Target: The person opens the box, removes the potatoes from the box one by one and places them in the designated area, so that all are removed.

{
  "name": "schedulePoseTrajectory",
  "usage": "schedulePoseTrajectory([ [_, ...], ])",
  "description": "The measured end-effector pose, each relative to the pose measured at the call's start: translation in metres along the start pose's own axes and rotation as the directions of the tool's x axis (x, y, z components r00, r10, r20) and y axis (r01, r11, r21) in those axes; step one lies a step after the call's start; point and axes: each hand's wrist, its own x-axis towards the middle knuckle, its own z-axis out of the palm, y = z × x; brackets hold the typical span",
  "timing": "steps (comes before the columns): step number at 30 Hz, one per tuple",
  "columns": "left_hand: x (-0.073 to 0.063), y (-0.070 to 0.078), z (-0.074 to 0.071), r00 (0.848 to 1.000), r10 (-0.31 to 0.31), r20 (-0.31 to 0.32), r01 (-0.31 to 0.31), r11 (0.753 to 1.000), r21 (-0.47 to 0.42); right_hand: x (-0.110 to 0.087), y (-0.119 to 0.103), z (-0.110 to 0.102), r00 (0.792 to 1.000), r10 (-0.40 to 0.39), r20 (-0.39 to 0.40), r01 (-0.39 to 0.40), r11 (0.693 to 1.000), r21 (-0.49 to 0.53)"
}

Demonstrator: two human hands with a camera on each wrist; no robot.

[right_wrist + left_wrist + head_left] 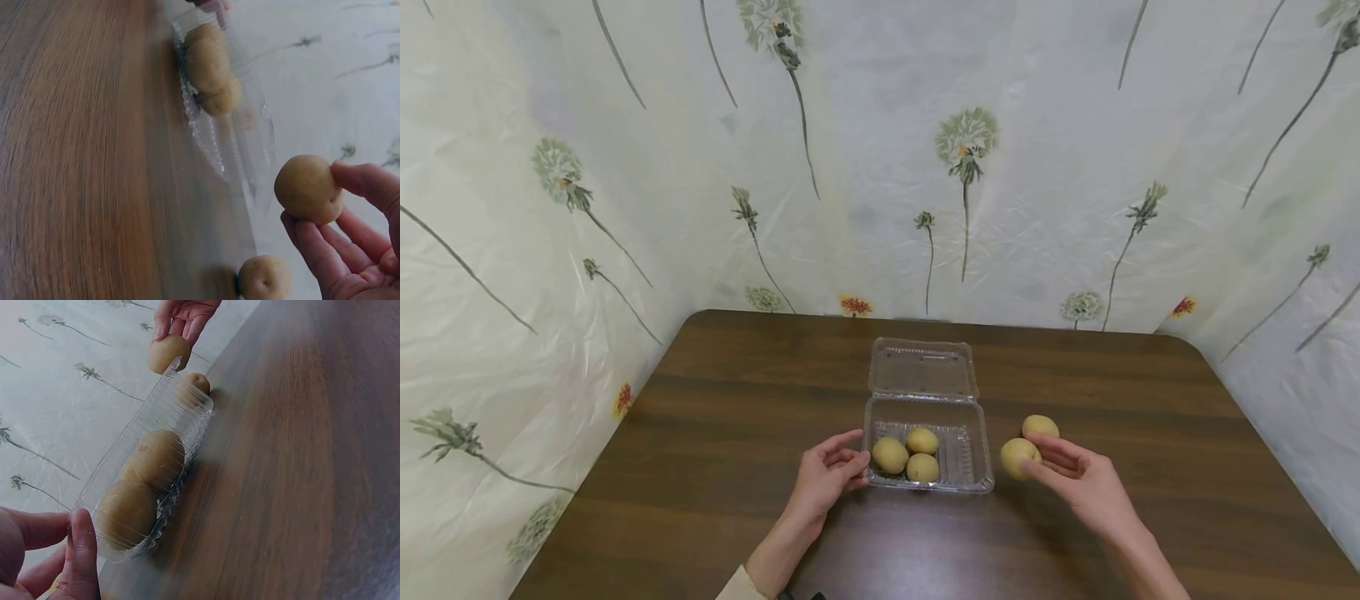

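A clear plastic clamshell container (964, 485) lies with its lid (922, 371) folded back, three potatoes (890, 455) grouped in the left part of its base. At its left side, my left hand (829, 473) pinches the rim between thumb and fingers, as the left wrist view shows close up. Just right of the container, my right hand (1086, 483) holds a round, yellowish potato (307, 189) by its fingertips, raised off the table. Another potato (1040, 427) sits on the table just behind the held one.
The dark brown wooden table (760, 375) has rounded far corners. Behind it and along both sides hangs a pale sheet (865, 167) printed with dandelions. The opened lid reaches toward the table's far edge.
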Motion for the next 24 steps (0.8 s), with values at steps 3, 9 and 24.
schedulePoseTrajectory([
  [3, 0.0, 0.001, 0.001, 1.0, 0.002, 0.0, -0.002, 1.0, 0.002, -0.001, 0.0, -0.003, 1.0, 0.004, -0.004, -0.004, 1.0, -0.002],
  [9, -0.001, 0.001, 0.001, 1.0, 0.008, 0.003, -0.007, 1.0, -0.009, -0.003, 0.002, -0.007, 1.0, 0.027, -0.001, -0.027, 0.999, -0.023],
  [24, -0.002, 0.002, 0.002, 1.0, 0.021, 0.007, -0.021, 0.999, -0.025, -0.002, 0.004, -0.013, 0.999, 0.049, -0.015, -0.049, 0.998, -0.047],
])
